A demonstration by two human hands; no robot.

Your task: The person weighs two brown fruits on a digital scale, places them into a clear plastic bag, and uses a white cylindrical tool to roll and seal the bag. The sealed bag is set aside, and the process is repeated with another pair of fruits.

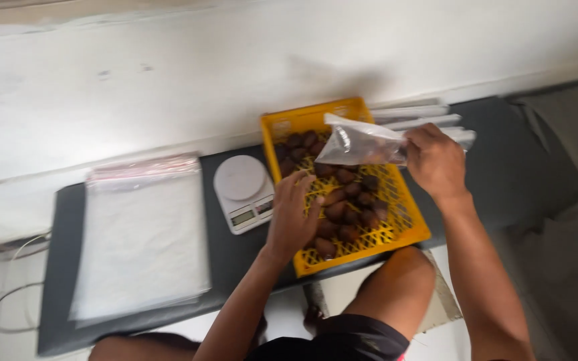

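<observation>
Many brown fruits [346, 200] fill our yellow crate [302, 122] at centre; our left hand [294, 215] grips one, our right hand [436, 160] pinches a clear bag [359, 144].

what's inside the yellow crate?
The yellow perforated plastic crate holds dark brown oval fruits in a loose layer. The left hand covers some; the clear plastic bag in the right hand hides others.

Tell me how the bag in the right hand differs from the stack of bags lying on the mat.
The bag in the right hand is a single one, held up in the air over the yellow crate; the stack of bags is many, lying flat on the dark mat. The held bag looks crumpled and smaller; the stacked ones lie smooth and larger. Both are clear plastic.
</observation>
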